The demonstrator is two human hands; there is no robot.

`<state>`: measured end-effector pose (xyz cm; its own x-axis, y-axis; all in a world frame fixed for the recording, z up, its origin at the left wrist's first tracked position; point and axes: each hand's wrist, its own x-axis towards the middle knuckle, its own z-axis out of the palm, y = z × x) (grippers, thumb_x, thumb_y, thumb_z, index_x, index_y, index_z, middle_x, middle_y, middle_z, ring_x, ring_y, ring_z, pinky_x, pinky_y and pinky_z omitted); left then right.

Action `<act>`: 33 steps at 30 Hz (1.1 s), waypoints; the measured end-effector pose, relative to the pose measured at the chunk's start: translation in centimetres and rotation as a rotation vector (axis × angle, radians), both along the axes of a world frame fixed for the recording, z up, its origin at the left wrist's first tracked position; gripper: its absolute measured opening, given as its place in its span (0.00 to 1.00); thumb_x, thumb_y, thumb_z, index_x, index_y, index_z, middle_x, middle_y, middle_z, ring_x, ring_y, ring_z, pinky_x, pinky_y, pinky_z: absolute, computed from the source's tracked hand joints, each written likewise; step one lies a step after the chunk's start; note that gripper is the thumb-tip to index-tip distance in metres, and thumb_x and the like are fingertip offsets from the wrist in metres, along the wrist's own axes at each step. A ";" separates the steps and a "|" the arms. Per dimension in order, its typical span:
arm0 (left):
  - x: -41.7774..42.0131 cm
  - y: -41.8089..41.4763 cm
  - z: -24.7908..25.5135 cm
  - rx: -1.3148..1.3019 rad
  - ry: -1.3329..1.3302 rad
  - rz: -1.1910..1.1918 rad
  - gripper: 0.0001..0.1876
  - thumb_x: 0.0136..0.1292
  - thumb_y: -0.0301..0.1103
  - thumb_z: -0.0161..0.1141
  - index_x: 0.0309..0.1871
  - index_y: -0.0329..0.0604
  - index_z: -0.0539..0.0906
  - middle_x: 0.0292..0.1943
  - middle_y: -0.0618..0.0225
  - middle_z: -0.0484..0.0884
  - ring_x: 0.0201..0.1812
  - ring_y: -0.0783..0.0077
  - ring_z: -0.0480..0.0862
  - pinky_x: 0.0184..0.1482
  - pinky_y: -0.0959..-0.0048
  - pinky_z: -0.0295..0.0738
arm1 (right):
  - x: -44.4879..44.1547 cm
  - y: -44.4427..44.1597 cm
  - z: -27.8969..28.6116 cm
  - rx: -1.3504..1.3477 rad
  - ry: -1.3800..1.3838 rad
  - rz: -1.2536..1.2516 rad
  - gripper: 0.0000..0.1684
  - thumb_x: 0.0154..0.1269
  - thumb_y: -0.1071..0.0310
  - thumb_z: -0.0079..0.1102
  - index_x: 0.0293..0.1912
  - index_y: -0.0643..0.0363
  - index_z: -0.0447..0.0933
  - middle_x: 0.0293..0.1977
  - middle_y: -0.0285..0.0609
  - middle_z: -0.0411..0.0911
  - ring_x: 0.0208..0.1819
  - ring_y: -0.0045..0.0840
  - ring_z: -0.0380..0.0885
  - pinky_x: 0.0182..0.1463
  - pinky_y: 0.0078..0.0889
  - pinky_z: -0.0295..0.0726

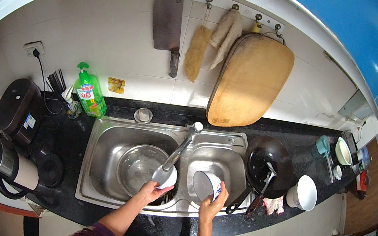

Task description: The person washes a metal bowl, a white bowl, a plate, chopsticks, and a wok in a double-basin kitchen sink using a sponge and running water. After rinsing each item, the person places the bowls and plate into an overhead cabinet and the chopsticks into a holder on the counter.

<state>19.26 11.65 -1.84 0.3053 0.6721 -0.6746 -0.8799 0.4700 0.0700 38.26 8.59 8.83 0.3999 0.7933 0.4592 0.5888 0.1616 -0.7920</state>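
Observation:
My left hand [150,192] grips a white bowl [165,177] under the spout of the metal faucet [179,150], above the left basin. Behind that bowl, a large round metal basin [136,161] sits in the left side of the stainless steel double sink [102,141]. In my right hand [213,202] is a second white bowl with a blue rim [204,185], tilted over the right basin [212,159]. The two bowls are apart. Whether water is running cannot be told.
Right of the sink lie a dark wok [261,154] with a ladle in it and a white bowl [302,193]. A green soap bottle [90,94], rice cooker [20,108] and kettle [15,169] stand left. Cutting board [251,79] and cleaver [167,24] hang behind.

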 end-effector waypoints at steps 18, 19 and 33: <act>-1.6 1.8 6.6 0.395 0.749 -0.518 0.30 0.45 0.22 0.51 0.56 0.38 0.56 0.46 0.58 0.65 0.45 0.59 0.71 0.31 0.60 0.80 | -0.7 0.4 -1.3 -0.045 0.037 -0.017 0.30 0.38 0.87 0.40 0.48 0.65 0.64 0.39 0.50 0.66 0.44 0.39 0.66 0.50 0.31 0.62; -1.4 1.7 6.6 0.370 0.719 -0.533 0.30 0.45 0.23 0.51 0.56 0.37 0.56 0.46 0.57 0.65 0.44 0.59 0.72 0.31 0.59 0.80 | -0.6 0.3 -1.3 -0.050 0.041 -0.021 0.30 0.38 0.87 0.41 0.48 0.65 0.64 0.40 0.51 0.66 0.44 0.40 0.65 0.50 0.32 0.62; -0.9 1.0 6.3 0.467 0.921 -0.417 0.28 0.46 0.21 0.47 0.55 0.40 0.60 0.44 0.57 0.69 0.42 0.58 0.74 0.35 0.60 0.78 | 0.6 0.0 -1.2 -0.028 0.051 -0.097 0.29 0.38 0.87 0.40 0.47 0.68 0.63 0.39 0.53 0.65 0.44 0.42 0.65 0.51 0.34 0.61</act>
<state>18.39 12.66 4.41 0.0796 0.8804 -0.4676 -0.1800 0.4740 0.8619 38.89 8.62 7.60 0.4976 0.7619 0.4146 0.5596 0.0832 -0.8246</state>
